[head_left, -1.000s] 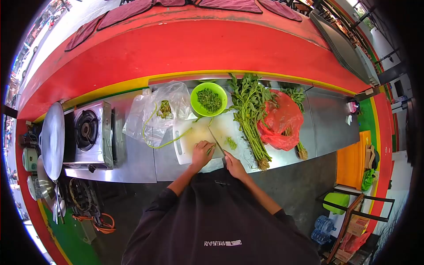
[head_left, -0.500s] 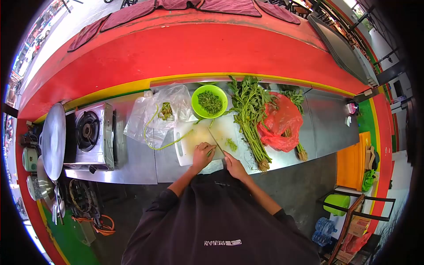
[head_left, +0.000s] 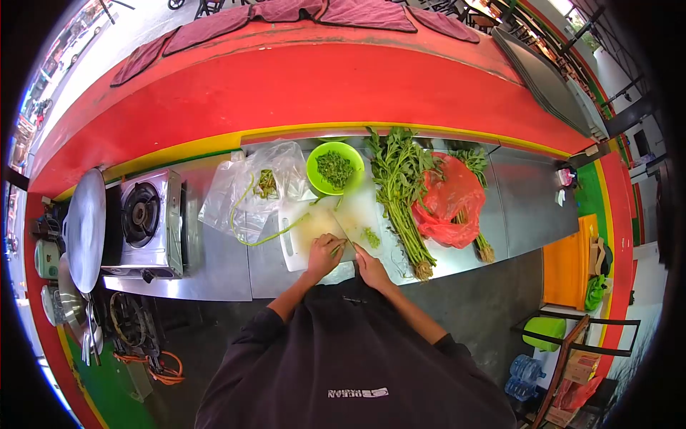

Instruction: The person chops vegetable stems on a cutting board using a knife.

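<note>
On the white cutting board (head_left: 303,223), my left hand (head_left: 325,253) has its fingers curled round a few thin green stems (head_left: 335,250). The handle of a kitchen knife (head_left: 346,232) is in my right hand (head_left: 371,269), its blade slanting up and left across the board beside the left fingertips. A small pile of chopped green stems (head_left: 370,237) lies right of the blade. Behind the board stands a bright green bowl (head_left: 312,178) holding cut leaves (head_left: 334,169). One long green stalk (head_left: 266,242) curves from the board onto a clear plastic bag (head_left: 227,191).
Leafy greens with rooted stems (head_left: 404,207) lie right of the board, beside a red plastic bag (head_left: 451,200) with more stems under it. A gas stove (head_left: 166,229) sits on the left of the steel counter (head_left: 221,268). A red wall (head_left: 321,82) runs behind.
The view has shifted slightly. Both hands stay at the board with the stems and the knife, and the blade's angle differs only a little.
</note>
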